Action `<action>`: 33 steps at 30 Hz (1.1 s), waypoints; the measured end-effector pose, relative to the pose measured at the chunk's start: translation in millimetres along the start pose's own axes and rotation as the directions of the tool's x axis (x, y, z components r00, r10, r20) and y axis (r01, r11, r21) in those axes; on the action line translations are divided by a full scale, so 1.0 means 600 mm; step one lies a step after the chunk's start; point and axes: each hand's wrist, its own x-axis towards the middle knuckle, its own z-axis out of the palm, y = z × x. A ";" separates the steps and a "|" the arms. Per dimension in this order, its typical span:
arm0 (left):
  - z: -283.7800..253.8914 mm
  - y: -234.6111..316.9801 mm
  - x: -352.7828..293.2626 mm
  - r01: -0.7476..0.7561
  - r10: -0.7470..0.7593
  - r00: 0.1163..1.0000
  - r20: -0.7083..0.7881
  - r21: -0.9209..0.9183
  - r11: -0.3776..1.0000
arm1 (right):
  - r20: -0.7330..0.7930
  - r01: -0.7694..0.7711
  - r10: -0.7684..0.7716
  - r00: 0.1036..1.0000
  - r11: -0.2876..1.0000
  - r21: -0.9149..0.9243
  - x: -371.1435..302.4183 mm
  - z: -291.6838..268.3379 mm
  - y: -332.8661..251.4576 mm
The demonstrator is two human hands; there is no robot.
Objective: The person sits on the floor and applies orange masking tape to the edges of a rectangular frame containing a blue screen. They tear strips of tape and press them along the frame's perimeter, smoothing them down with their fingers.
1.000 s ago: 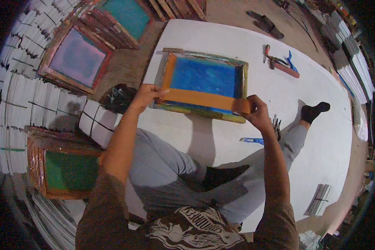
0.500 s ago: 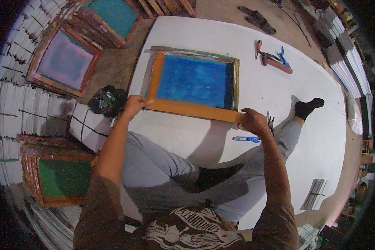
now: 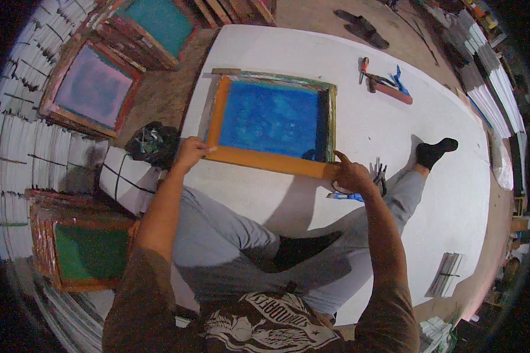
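Note:
A screen-printing frame [image 3: 334, 112] with blue mesh [image 3: 271, 117] lies flat on the white surface in front of me. Brown tape [image 3: 217, 117] covers its left side. Along the near side stretches another strip of brown tape [image 3: 265, 162], spanning between my hands. At the near left corner, my left hand [image 3: 192, 153] pinches the strip's end between thumb and fingers. My right hand [image 3: 353, 175] is at the near right corner, its index finger extended toward the frame's edge. Beneath those fingers shows part of a tape roll [image 3: 339, 188], mostly hidden by the hand.
A blue utility knife [image 3: 345, 196] and pliers [image 3: 380, 176] lie beside my right hand. Farther right are a screwdriver [image 3: 364, 69] and a reddish bar [image 3: 394, 91]. Other framed screens [image 3: 94, 85] stand at left, near a black plastic bag [image 3: 153, 143] and stacked bundles [image 3: 50, 144].
My right hand has shifted slightly left and its index finger now reaches to the frame's corner. The strip's right end has moved with it. My left hand stays at the left corner.

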 end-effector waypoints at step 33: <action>-0.024 0.055 -0.060 0.085 -0.111 0.988 0.111 0.220 0.972 | -0.202 -0.034 0.046 0.978 0.998 0.060 -0.091 0.012 0.017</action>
